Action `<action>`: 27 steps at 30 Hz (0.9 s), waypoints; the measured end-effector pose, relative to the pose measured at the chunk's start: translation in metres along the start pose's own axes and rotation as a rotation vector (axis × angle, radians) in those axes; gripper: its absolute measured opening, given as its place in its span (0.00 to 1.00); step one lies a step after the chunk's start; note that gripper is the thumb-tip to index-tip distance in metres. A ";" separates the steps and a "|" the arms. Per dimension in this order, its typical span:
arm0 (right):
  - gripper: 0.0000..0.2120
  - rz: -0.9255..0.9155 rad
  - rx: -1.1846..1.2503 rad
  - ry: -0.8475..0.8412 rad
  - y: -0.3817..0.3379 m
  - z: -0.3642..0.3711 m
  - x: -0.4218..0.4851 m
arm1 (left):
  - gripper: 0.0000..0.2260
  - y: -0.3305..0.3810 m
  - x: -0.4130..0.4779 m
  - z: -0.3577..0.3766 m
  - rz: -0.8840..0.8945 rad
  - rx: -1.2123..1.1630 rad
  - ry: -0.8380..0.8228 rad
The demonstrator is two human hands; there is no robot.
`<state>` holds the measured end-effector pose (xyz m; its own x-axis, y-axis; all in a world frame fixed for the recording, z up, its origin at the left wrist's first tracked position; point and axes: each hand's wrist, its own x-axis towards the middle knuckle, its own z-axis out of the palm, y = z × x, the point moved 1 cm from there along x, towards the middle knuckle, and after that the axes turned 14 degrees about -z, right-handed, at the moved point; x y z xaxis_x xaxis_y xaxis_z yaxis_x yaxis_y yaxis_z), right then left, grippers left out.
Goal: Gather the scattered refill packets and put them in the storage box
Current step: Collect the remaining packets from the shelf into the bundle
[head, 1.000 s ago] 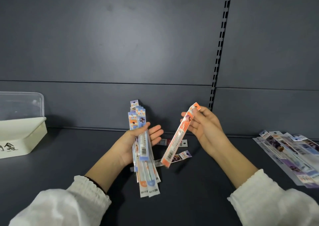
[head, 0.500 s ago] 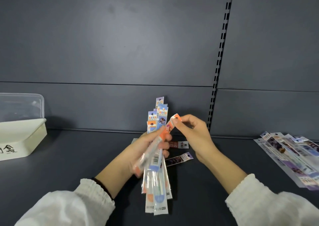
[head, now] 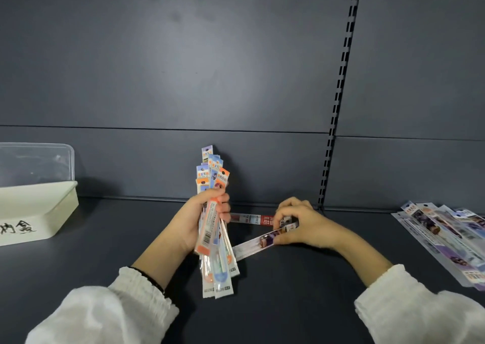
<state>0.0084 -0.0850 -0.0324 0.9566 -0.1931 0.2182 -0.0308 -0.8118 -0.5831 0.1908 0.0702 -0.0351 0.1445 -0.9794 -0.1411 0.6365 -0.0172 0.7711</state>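
cream storage box (head: 44, 212) far left

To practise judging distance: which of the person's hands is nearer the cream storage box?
Left. The left hand, gripping a bundle of packets, is right of the box; the right hand is even farther right, pinching one packet.

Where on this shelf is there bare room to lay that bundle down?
Bare shelf lies between the storage box and the left hand, and between the sleeves up front. Crowded: two packets at the right hand, packet pile far right.
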 end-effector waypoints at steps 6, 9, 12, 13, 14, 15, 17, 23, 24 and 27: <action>0.09 -0.062 0.484 0.246 -0.005 -0.018 -0.004 | 0.13 -0.009 0.002 0.011 -0.073 0.126 0.100; 0.06 -0.073 0.747 0.376 -0.006 -0.027 -0.005 | 0.14 -0.012 0.000 0.018 -0.131 0.187 0.098; 0.08 -0.086 0.976 0.361 -0.007 -0.025 -0.003 | 0.12 -0.016 0.004 0.021 -0.154 0.106 0.024; 0.11 -0.102 0.998 0.311 -0.008 -0.023 -0.002 | 0.12 -0.017 0.004 0.023 -0.161 0.119 0.036; 0.11 -0.111 0.985 0.251 -0.010 -0.020 -0.001 | 0.13 -0.017 0.004 0.025 -0.168 0.156 0.063; 0.09 -0.112 0.950 0.197 -0.013 -0.019 0.000 | 0.14 -0.017 0.003 0.026 -0.179 0.193 0.098; 0.06 -0.083 0.876 0.143 -0.018 -0.017 0.002 | 0.17 -0.016 -0.001 0.031 -0.229 0.241 0.112; 0.20 -0.023 0.797 0.263 -0.025 -0.014 0.010 | 0.23 -0.023 0.000 0.030 -0.261 0.437 -0.011; 0.21 -0.015 0.795 0.300 -0.024 -0.013 0.012 | 0.21 -0.024 0.001 0.030 -0.260 0.459 -0.026; 0.19 0.045 0.771 0.426 -0.018 -0.011 0.014 | 0.14 -0.024 0.002 0.031 -0.260 0.417 -0.054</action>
<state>0.0193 -0.0790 -0.0099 0.7653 -0.5295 0.3660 0.2856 -0.2303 -0.9303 0.1521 0.0628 -0.0347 -0.0254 -0.9408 -0.3379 0.2873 -0.3307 0.8990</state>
